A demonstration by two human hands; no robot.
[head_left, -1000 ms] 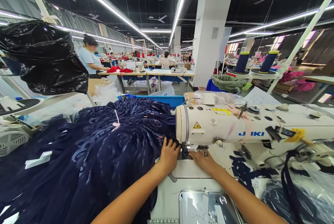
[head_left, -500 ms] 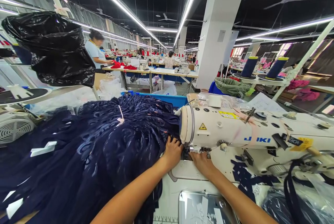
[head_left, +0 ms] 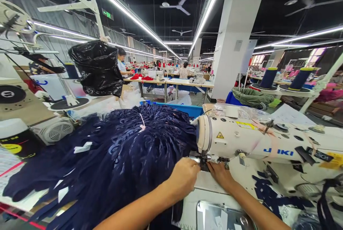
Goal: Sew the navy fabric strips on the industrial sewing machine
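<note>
My left hand (head_left: 184, 176) is closed, its fingers curled just left of the sewing machine's needle area; what is in them is hidden. My right hand (head_left: 221, 177) has its fingers pressed together at the right edge of a small dark navy fabric piece (head_left: 204, 166) under the presser foot. The white sewing machine (head_left: 252, 137) reaches in from the right, its head directly above my fingers. Left of the machine, a large heap of navy garment pieces (head_left: 139, 162) spreads over the table, with a pale tie (head_left: 142, 127) on top.
Navy scraps (head_left: 270, 194) lie on the machine bed at right. A shiny tray (head_left: 222, 215) with paper labels sits near the front edge. Two navy thread cones (head_left: 268, 78) stand behind the machine. A black plastic bag (head_left: 98, 69) hangs at left. Other people work farther back.
My left hand has drawn back from the cloth beside the machine head and curled closed. My right hand stays by the presser foot. The view has turned left, showing more machinery there.
</note>
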